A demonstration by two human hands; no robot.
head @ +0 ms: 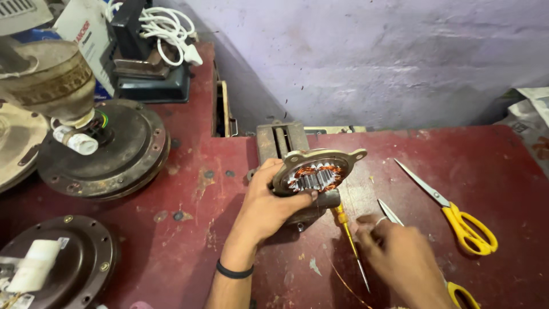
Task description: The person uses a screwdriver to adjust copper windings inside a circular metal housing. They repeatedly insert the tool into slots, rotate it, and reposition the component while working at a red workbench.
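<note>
Left hand [269, 209], black band at wrist: closed around round metal motor stator with copper windings and lugged housing [315, 174], thumb on front rim, fingers behind; held tilted up off red worn metal tabletop [457, 149], near middle of table, just in front of grey bench vise [280, 140].

Right hand [400, 260]: fingers drawn narrow, pinching something thin at fingertips, too small to identify; placed low right of stator, over tabletop.

Yellow-handled slim screwdriver [350, 243]: lying on table between both hands, handle end under stator, tip pointing toward viewer.

Yellow-handled steel scissors [452, 212]: lying on table right of hand, blades toward stator, apart from it. Second yellow-handled pair of scissors [394, 214]: blade tips showing just beside right fingertips, one handle loop visible below wrist, mostly hidden by hand.

Thin copper wire strand [343, 283]: curving across table near lower edge.

Dark round ceiling-fan motor body with brass-coloured canopy [103, 149]: on table, far left. Second dark round motor cover with white block [68, 263]: lower left corner. White coiled cable [168, 28] on dark device, back left. Pale violet wall [372, 57] behind table.
</note>
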